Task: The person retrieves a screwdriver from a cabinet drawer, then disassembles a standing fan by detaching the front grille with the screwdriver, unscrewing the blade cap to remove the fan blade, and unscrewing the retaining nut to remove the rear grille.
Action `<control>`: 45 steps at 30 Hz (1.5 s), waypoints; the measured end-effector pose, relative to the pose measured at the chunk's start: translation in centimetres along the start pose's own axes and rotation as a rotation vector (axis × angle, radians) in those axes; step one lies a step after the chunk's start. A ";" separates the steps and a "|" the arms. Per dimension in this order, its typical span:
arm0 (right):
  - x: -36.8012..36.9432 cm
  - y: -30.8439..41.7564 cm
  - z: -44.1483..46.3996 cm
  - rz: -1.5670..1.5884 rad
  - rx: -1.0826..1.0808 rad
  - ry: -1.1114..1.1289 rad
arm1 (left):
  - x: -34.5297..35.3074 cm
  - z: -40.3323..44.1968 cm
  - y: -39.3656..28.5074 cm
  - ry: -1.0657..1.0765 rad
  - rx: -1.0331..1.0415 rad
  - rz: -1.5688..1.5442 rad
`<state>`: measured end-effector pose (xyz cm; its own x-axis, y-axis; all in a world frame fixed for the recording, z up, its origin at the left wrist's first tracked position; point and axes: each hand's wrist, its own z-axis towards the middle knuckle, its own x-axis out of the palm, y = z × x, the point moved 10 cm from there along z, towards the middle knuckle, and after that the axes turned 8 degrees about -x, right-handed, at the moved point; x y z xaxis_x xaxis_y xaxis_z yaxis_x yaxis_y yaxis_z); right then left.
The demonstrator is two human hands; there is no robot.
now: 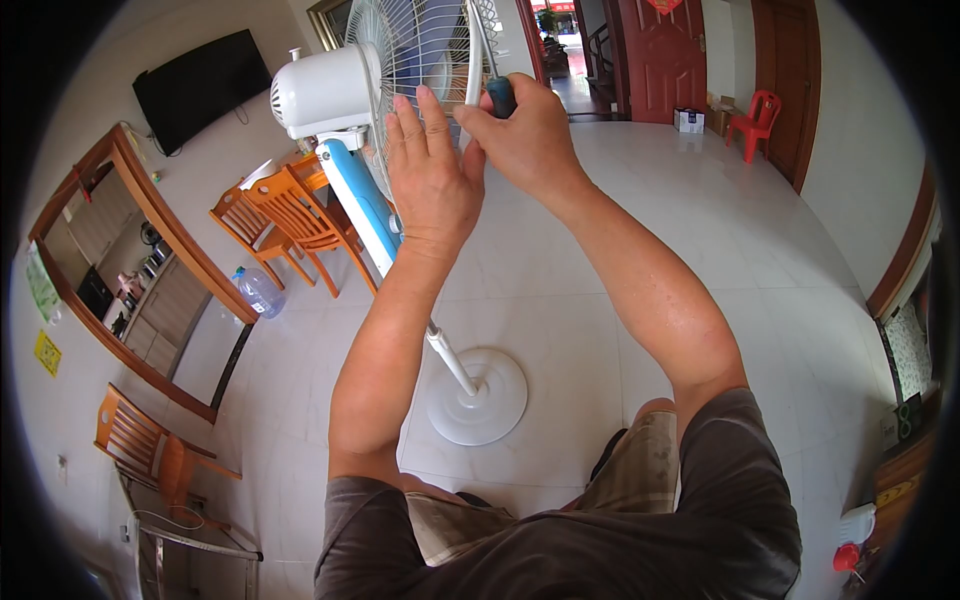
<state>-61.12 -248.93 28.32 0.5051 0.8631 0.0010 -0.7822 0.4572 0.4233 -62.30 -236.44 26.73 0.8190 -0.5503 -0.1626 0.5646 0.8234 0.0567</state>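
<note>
A white and blue pedestal fan stands before me, its motor housing point(330, 92) at upper left and its wire grille point(415, 45) running past the top edge. My left hand point(430, 165) lies against the grille's lower part, fingers stretched upward. My right hand point(530, 135) is closed around the dark handle of a screwdriver point(502, 97), whose thin shaft points up along the white grille rim point(474, 60). The screwdriver's tip is cut off by the frame's top. Below, the blue neck point(362, 205) leads down to a round white base point(478, 400) on the floor.
Wooden chairs point(300, 215) and a table stand behind the fan at left. A large plastic bottle point(260, 292) is by the doorway. Another wooden chair point(160, 450) is at lower left. A red plastic chair point(754, 125) and a box point(689, 120) are at far right.
</note>
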 end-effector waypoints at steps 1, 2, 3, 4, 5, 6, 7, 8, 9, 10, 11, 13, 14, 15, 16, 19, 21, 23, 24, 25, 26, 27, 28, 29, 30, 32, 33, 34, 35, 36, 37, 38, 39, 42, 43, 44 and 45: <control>0.0 0.2 0.0 -0.006 -0.011 0.006 | -0.1 0.0 0.0 -0.007 0.011 0.003; 0.0 0.3 0.0 -0.012 -0.021 0.012 | -0.1 0.1 -0.1 -0.014 0.021 0.007; -0.2 0.3 0.0 -0.021 -0.023 0.000 | -0.2 0.1 -0.2 -0.021 0.032 0.010; -0.3 0.3 0.0 -0.031 -0.025 -0.012 | -0.2 0.1 -0.2 -0.018 0.028 0.014; -0.4 0.3 0.0 -0.041 -0.027 -0.024 | -0.3 0.1 -0.2 -0.015 0.023 0.017; -0.2 0.0 0.0 -0.009 -0.015 -0.010 | -0.3 0.1 -0.3 -0.012 0.018 0.020; 0.0 -0.3 0.0 0.023 -0.002 0.003 | -0.4 0.1 -0.3 -0.010 0.016 0.018; 0.1 -0.6 0.0 0.054 0.010 0.016 | -0.4 0.2 -0.3 -0.008 0.014 0.015; 0.3 -1.0 0.0 0.097 0.008 0.033 | -0.4 0.2 -0.3 -0.006 0.013 0.012; 0.4 -1.4 0.0 0.140 0.006 0.051 | -0.5 0.2 -0.3 -0.010 0.007 0.011; 0.6 -1.7 0.1 0.182 0.005 0.068 | -0.6 0.3 -0.3 -0.014 0.001 0.008; 0.2 -2.3 0.1 0.195 0.042 0.021 | -1.0 0.3 -0.4 -0.014 0.000 0.008; -0.1 -2.6 0.1 0.202 0.060 -0.002 | -1.3 0.4 -0.5 -0.011 0.005 0.011; -0.3 -2.8 0.2 0.204 0.076 -0.007 | -1.5 0.4 -0.4 -0.008 0.010 0.015; -0.6 -3.1 0.3 0.207 0.092 -0.011 | -1.6 0.5 -0.3 -0.009 0.018 0.012; -1.3 -3.2 0.3 0.169 0.069 -0.043 | -1.8 0.5 -0.1 -0.004 0.047 0.003; -1.2 -3.4 0.2 0.126 0.037 -0.025 | -2.1 0.6 -0.3 0.006 0.064 -0.006; -0.3 -4.1 0.2 0.129 0.040 0.041 | -2.0 0.6 -0.4 0.019 0.064 -0.006; 0.1 -4.1 0.1 0.153 0.057 0.076 | -2.0 0.6 -0.4 0.025 0.063 -0.005; 0.6 -4.3 -0.1 0.223 0.104 0.112 | -1.9 0.6 -0.4 0.028 0.062 0.008; 1.2 -4.5 -0.4 0.293 0.151 0.147 | -1.8 0.5 -0.5 0.031 0.061 0.020; 1.3 -4.5 -0.5 0.315 0.160 0.155 | -1.7 0.5 -0.6 0.034 0.061 0.031; 1.4 -4.6 -0.6 0.337 0.168 0.163 | -1.6 0.5 -0.6 0.038 0.061 0.027; 1.5 -4.6 -0.7 0.358 0.176 0.172 | -1.5 0.5 -0.6 0.042 0.061 0.025; 1.4 -4.5 -0.8 0.372 0.187 0.170 | -1.4 0.5 -0.6 0.046 0.060 0.022; 1.4 -3.9 -1.1 0.403 0.207 0.169 | -1.3 0.3 -0.4 0.046 0.047 0.010; 1.5 -3.9 -1.2 0.414 0.199 0.168 | -1.2 0.3 -0.3 0.046 0.038 0.005; 1.6 -4.1 -1.2 0.425 0.191 0.169 | -1.2 0.3 -0.2 0.044 0.033 -0.003; 1.7 -4.2 -1.2 0.437 0.183 0.170 | -1.2 0.3 -0.1 0.041 0.028 -0.010; 1.7 -4.2 -1.3 0.449 0.190 0.176 | -1.1 0.3 0.0 0.040 0.022 -0.017; 1.6 -4.1 -1.3 0.448 0.190 0.172 | -1.1 0.2 -0.1 0.033 0.023 -0.021; 1.6 -4.0 -1.3 0.448 0.190 0.171 | -1.1 0.2 -0.1 0.027 0.021 -0.024; 1.5 -4.0 -1.3 0.446 0.190 0.171 | -1.1 0.2 -0.1 0.020 0.019 -0.027; 1.5 -4.5 -1.4 0.490 0.225 0.159 | -1.3 0.3 -0.2 0.018 0.046 -0.022; 1.4 -4.7 -1.5 0.511 0.242 0.150 | -1.3 0.2 -0.4 0.025 0.054 -0.031; 1.3 -4.9 -1.5 0.502 0.249 0.166 | -1.2 0.2 -0.4 0.034 0.055 -0.029; 1.3 -5.3 -1.5 0.496 0.248 0.176 | -0.9 0.1 -0.3 0.058 0.055 -0.020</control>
<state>-56.85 -249.91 24.71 0.0153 0.9936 0.1118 -0.7905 -0.0565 0.6099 -63.23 -236.21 26.97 0.8013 -0.5562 -0.2205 0.5866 0.8028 0.1067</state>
